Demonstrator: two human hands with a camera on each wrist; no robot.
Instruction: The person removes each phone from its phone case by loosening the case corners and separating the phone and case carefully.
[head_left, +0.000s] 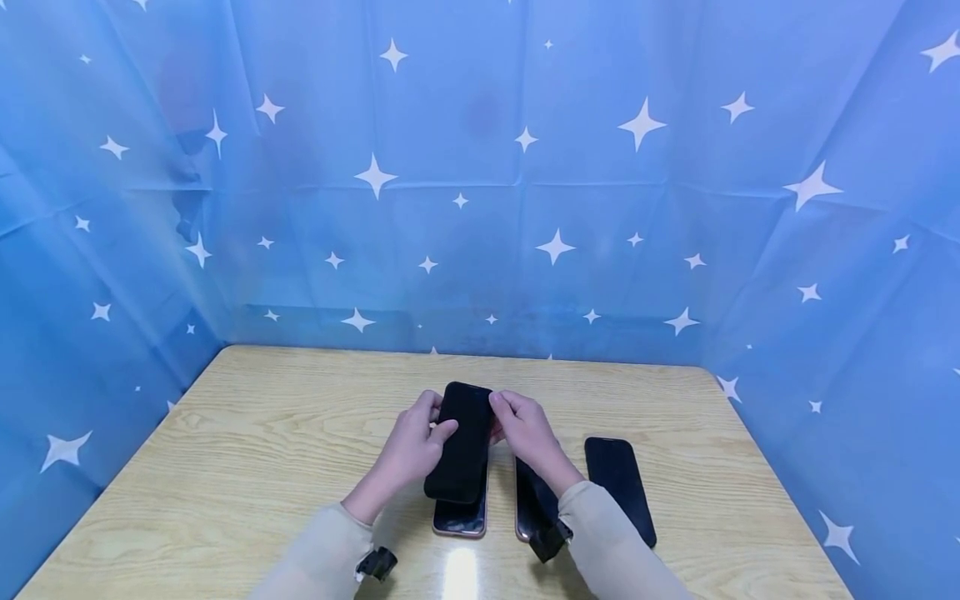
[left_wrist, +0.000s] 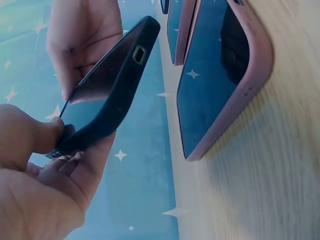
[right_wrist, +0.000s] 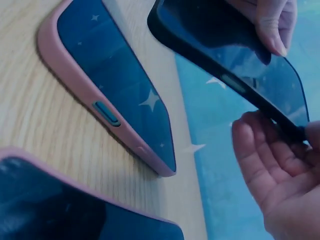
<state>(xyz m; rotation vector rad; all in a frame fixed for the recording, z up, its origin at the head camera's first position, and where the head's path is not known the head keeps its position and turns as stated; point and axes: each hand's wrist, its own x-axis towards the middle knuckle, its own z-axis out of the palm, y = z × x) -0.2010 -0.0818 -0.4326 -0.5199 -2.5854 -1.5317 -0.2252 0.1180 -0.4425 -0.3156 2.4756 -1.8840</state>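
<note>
A smartphone in a black case [head_left: 463, 442] is held up off the table between both hands, its dark screen facing up. My left hand [head_left: 415, 443] grips its left side, the thumb lying over the screen and the fingers beneath. At the upper right corner, my right hand [head_left: 522, 427] pinches the case edge between thumb and fingers. The right wrist view shows the right hand's curled fingers [right_wrist: 260, 150] below that corner. Partly covered by the held phone, a pink-cased phone [head_left: 460, 521] lies on the table, screen up.
A second pink-cased phone [head_left: 527, 500] lies on the wooden table [head_left: 247, 450], partly hidden under the right forearm. Farther right lies another dark phone [head_left: 622, 487], part of it behind the sleeve. A blue star-patterned curtain [head_left: 480, 167] surrounds the table's back and sides.
</note>
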